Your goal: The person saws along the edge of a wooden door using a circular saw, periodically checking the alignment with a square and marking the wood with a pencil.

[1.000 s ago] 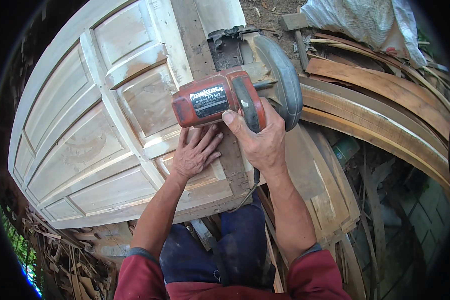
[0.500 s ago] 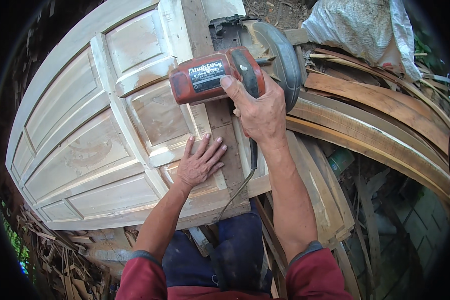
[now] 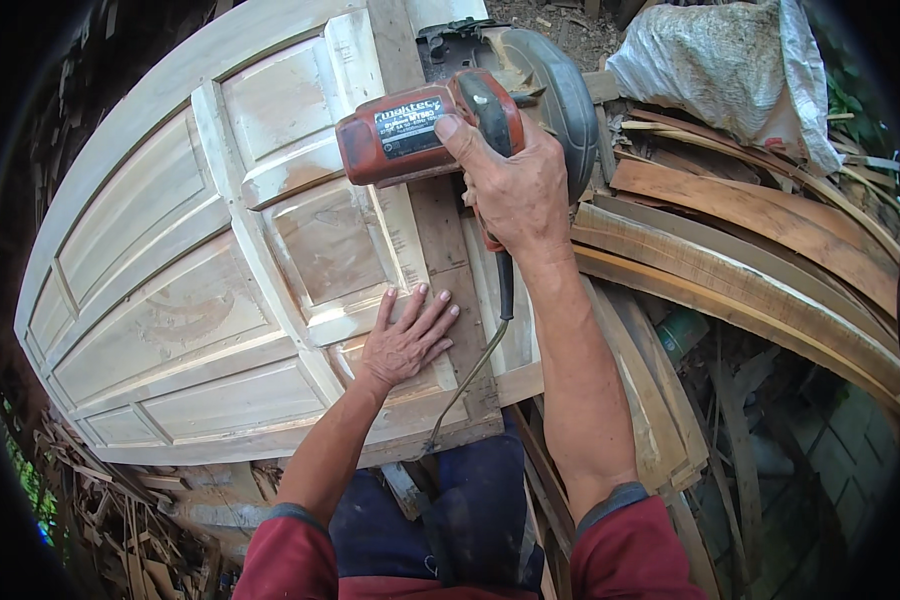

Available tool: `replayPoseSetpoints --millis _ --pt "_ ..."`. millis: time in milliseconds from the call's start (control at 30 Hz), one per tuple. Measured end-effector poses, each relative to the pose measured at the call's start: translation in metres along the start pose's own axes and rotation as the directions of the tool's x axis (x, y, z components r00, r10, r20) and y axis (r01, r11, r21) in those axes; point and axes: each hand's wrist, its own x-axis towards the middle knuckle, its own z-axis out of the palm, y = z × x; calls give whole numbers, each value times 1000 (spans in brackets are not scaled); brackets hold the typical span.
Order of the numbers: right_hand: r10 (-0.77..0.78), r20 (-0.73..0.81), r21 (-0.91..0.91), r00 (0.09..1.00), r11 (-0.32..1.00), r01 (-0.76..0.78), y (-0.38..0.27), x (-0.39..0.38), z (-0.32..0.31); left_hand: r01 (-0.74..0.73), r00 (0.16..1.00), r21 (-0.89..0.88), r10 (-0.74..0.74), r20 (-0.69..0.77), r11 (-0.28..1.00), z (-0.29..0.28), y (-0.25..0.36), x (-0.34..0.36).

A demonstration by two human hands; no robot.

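A right hand (image 3: 525, 195) is gripping a circular saw (image 3: 398, 138) over the far right of a panelled door (image 3: 160, 262).

Its fingers are wrapping the saw's handle; the left hand (image 3: 402, 348) is lying flat, fingers spreading open, by the dark board (image 3: 447, 235) along the door's right side. The door's panels (image 3: 328, 245) are appearing fitted already; little board seems to be remaining beyond the saw, whose body is hiding any cut.
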Motion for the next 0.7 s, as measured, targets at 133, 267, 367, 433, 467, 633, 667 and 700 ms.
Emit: replayPoseSetpoints --millis 133,267,367,433,467,633,667,700 --pt "-4 -5 -12 1000 1000 4 -3 12 4 1 1000 -13 -1 5 1000 1 1 1" --pt "-1 -4 -50 1000 999 0 -6 26 10 5 1000 -29 -4 19 1000 1 -1 -1" --pt "-53 -22 -24 998 998 53 -6 38 13 -1 1000 -22 1 16 1000 0 -1 0" --pt "-94 -22 -11 995 996 94 -7 48 14 -3 1000 -29 3 -5 1000 1 -1 -1" --pt "-114 -24 -2 993 993 114 -8 53 15 -7 1000 -37 7 -24 999 2 -1 -1" --pt "-97 0 27 995 995 97 -17 69 23 -7 1000 -37 8 10 999 1 -1 -2" --pt "-13 38 98 999 995 10 -20 70 23 -11 1000 -7 11 29 1000 1 -1 -3" --pt "68 81 162 994 983 -81 -33 70 24 -7 1000 -13 7 27 1000 0 -1 -3"
